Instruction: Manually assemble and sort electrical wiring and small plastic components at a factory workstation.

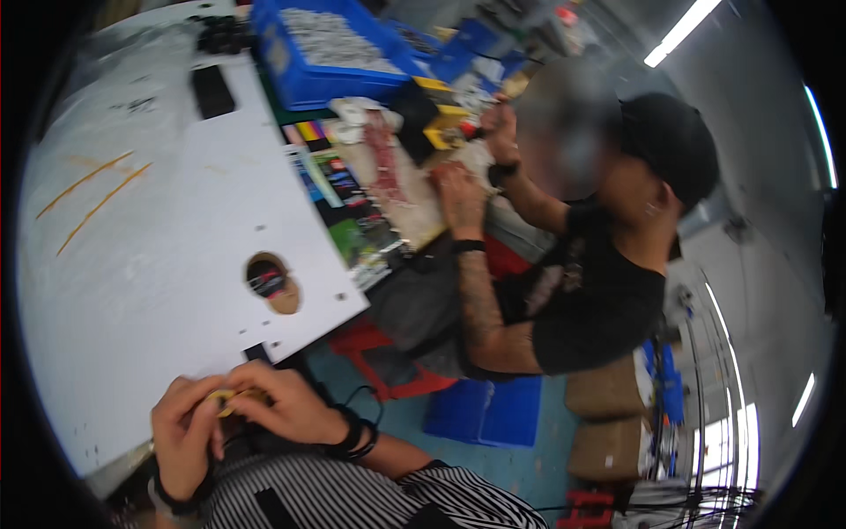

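Observation:
Close to my body, at the near edge of a white table [194,203], my two hands meet over a small yellowish piece. My left hand [183,432] has its fingers bent and pinched against the small yellow piece [226,403]. From the other side my right hand [286,404] grips the same piece between thumb and fingers. Most of it is hidden by my fingertips, so its kind cannot be made out. Beyond my hands, the tabletop has an oval cut-out [285,302] with something dark and red inside.
Two thin orange lines [103,207] mark the tabletop's left part. A black block [212,92] lies farther back, beside a blue bin [308,86] of small pale pieces. To the right, a co-worker [590,309] sits at a cluttered bench. A red stool [410,381] and blue box [485,413] stand below.

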`<state>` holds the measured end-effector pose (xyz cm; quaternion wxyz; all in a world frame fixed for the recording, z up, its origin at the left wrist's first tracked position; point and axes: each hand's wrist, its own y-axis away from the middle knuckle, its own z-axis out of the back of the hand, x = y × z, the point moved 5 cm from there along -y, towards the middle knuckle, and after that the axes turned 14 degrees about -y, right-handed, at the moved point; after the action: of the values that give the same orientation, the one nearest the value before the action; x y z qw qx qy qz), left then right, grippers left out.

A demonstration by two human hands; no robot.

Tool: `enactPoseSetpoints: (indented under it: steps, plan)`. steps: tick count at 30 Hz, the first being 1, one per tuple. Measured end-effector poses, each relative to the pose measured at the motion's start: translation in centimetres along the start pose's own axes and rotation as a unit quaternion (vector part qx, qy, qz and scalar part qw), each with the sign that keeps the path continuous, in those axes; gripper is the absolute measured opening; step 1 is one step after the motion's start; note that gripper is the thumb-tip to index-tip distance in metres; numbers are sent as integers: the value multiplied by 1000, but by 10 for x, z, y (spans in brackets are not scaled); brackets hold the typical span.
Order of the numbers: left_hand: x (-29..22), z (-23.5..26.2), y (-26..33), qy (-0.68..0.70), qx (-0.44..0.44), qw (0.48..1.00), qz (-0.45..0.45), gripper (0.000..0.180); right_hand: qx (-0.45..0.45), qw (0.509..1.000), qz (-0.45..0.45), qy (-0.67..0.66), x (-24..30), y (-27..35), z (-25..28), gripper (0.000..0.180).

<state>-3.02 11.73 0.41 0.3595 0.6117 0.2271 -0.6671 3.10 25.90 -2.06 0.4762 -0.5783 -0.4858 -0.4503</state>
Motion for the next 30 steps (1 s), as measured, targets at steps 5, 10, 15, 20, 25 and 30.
enactPoseSetpoints:
  steps: [5,10,15,20,25,30]
  plan:
    - [5,-11,-4,-66,-11,995,-72,24,-40,996,76,-19,11,8,4,19]
    - [13,-16,-9,-148,-20,982,-115,23,-44,997,66,24,20,9,14,12]
    - [28,-20,-12,-163,-43,978,-126,21,-74,994,85,-12,14,15,17,10]
    - [-12,-19,-12,-334,-51,887,-314,30,-48,996,70,-6,21,13,19,11]
    - [-5,-7,0,-252,-33,959,-122,24,-32,997,7,-68,14,9,5,15]
    - [-25,-5,-5,-179,38,980,-77,28,-79,993,38,74,25,11,8,16]
